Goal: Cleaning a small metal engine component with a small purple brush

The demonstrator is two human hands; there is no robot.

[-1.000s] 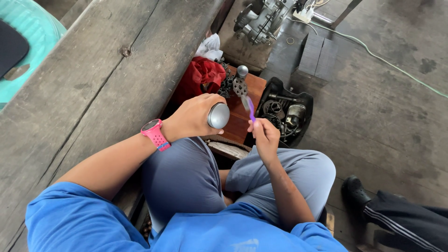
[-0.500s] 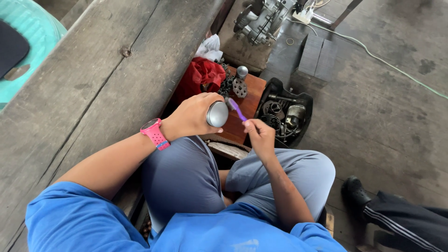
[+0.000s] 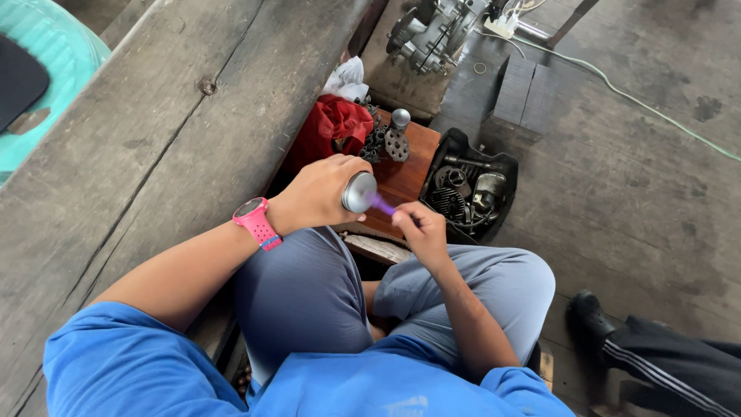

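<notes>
My left hand [image 3: 316,193], with a pink watch [image 3: 257,222] on its wrist, grips a round silvery metal cylinder [image 3: 359,192] over my lap. My right hand [image 3: 421,230] holds a thin purple tool [image 3: 380,205] whose tip touches the flat shiny face of the cylinder. Both hands hover above the near edge of a small brown wooden board [image 3: 405,174]. The tool looks blurred from motion.
On the board lie a red cloth [image 3: 332,127], a chain and a metal gear part [image 3: 397,139]. A black tray [image 3: 471,189] of metal engine parts sits right of it. An engine block [image 3: 432,31] stands farther off. Another person's shoe [image 3: 590,316] and dark trouser leg are at lower right. A wooden bench [image 3: 154,123] runs along my left.
My right hand has dropped the purple tool from upright to pointing left, bringing its tip onto the cylinder's face. My left hand keeps its grip in nearly the same place.
</notes>
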